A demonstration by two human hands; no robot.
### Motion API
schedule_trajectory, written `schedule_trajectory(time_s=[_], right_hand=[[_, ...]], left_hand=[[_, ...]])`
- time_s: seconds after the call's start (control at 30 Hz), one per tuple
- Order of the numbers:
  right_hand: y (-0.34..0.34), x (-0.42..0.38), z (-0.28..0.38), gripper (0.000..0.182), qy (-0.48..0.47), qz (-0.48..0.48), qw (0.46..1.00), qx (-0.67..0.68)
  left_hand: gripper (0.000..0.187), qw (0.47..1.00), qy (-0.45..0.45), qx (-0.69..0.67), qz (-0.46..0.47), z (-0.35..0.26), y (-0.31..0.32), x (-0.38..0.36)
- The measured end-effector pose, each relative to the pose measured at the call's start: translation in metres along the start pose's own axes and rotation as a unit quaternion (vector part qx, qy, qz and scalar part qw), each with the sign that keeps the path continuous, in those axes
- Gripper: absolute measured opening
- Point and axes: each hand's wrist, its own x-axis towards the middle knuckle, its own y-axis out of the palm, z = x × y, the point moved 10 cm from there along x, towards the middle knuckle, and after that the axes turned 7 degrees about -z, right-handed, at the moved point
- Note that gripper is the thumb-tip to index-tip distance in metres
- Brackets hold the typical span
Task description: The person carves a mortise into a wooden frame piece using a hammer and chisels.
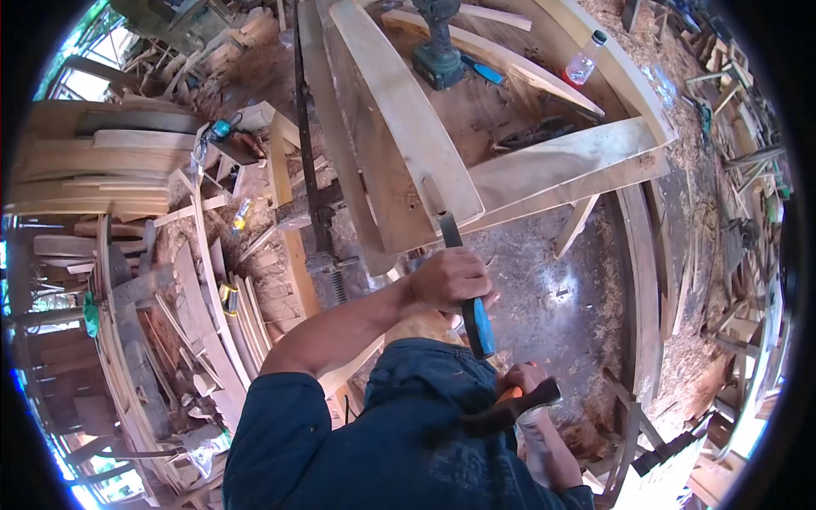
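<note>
My left hand (452,279) is wrapped round a chisel (481,327) with a blue and black handle. Its steel blade points away from me, and the tip meets the end of a pale curved board (404,106), beside a narrow slot cut in the wood. Lower down, close to my body, my right hand (523,378) grips a hammer (514,410) by its orange handle. The hammer's dark head is apart from the chisel's handle end. Part of the right hand's grip is hidden behind the hammer head.
On the bench among wood pieces stand a cordless drill (438,51) and a bottle with red liquid (584,59). A clamp bar (310,136) runs along the left of the board. Stacked planks (102,157) lie further left. Shavings and offcuts cover the right side.
</note>
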Motion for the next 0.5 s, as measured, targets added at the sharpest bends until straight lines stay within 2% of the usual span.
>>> schedule_trajectory(time_s=[0.07, 0.17, 0.5], right_hand=[[0.001, -0.002, 0.003, 0.028, -0.002, -0.018, 1.0, -0.012], [0.001, 0.014, 0.016, 0.026, -0.014, -0.06, 0.997, 0.056], [0.006, 0.017, 0.025, 0.025, -0.023, -0.034, 0.998, 0.038]], left_hand=[[0.024, 1.0, -0.009, -0.003, 0.014, 0.001, 0.002, -0.001], [0.023, 1.0, -0.004, 0.006, 0.025, 0.004, 0.005, -0.001], [0.022, 0.999, -0.014, 0.025, 0.025, 0.007, 0.003, -0.004]])
